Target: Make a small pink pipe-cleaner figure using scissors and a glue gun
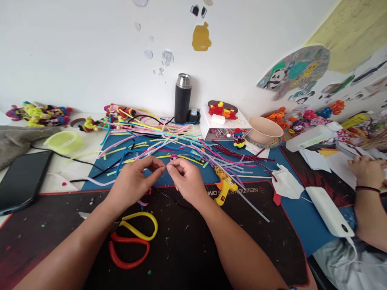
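Observation:
My left hand [137, 175] and my right hand [187, 179] meet fingertip to fingertip above the front edge of the blue mat. Both are closed in a pinch; whatever lies between the fingertips is too small to make out. Behind them spreads a loose heap of coloured pipe cleaners [148, 150]. Scissors [155, 231] with one yellow and one red handle lie below my left hand, their blades partly hidden under my forearm. To the right of my right hand rests a yellow glue gun [224, 189].
A black flask [182, 100], a white box [208, 129] and a beige bowl [265, 131] stand along the wall. A phone [22, 181] and yellow-green coil [65, 142] lie left. At right are a white power bank [328, 211], crumpled tissue [287, 182] and another person's hand [367, 171].

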{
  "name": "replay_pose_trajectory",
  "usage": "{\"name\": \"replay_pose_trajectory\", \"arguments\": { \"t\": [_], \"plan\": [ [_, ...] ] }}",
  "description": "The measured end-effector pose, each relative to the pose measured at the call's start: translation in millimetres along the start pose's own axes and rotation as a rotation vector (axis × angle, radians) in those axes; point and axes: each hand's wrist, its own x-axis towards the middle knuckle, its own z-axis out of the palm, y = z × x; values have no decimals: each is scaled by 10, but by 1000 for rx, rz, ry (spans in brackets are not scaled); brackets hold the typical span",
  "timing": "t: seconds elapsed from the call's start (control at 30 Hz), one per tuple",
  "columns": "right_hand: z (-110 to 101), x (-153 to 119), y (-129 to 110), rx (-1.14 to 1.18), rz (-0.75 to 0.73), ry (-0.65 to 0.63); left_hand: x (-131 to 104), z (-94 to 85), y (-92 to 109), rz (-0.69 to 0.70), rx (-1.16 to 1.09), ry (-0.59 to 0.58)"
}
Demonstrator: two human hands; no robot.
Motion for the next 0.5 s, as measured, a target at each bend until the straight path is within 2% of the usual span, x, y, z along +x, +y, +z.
{"name": "replay_pose_trajectory", "arguments": {
  "t": [0.37, 0.5],
  "plan": [
    [-7, 1, -4, -41, -12, 17, -31, 52, -115, 268, 274, 114],
    [6, -17, -4, -41, -12, 19, -40, 42, -123, 344, 340, 119]
  ]
}}
